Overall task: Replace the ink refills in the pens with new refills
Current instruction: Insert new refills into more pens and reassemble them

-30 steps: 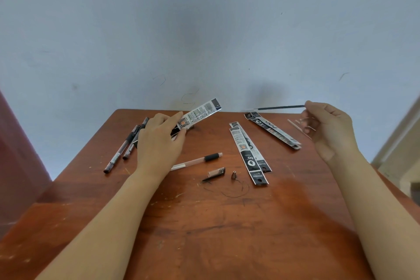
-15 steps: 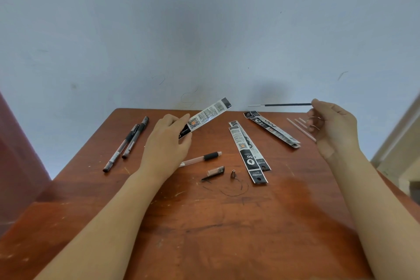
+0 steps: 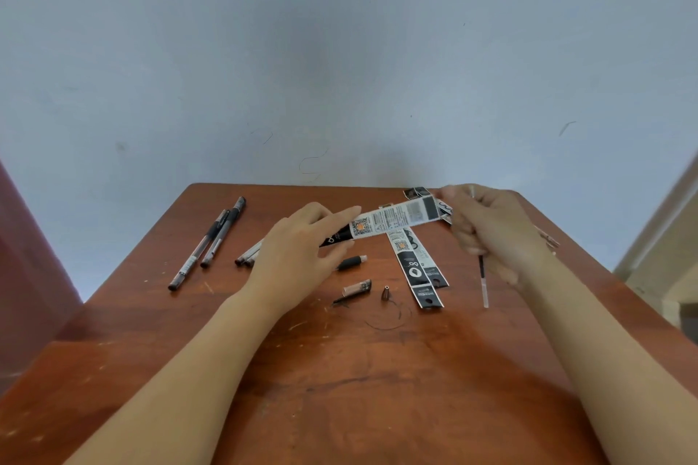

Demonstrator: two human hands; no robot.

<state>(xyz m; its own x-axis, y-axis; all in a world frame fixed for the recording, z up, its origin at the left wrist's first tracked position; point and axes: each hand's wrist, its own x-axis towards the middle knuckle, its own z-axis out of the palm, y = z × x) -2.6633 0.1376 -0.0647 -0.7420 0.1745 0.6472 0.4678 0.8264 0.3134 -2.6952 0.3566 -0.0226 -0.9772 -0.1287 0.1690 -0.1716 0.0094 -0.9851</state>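
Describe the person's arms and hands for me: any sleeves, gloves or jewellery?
The left arm and right arm are bare to the picture's edge; no sleeves show. The left hand and right hand wear no gloves, and neither wrist carries a watch or band. Rings are too blurred to judge.

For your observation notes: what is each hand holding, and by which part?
Left hand pinches the refill packet by its dark end. Right hand grips a refill round its upper part, lower end free.
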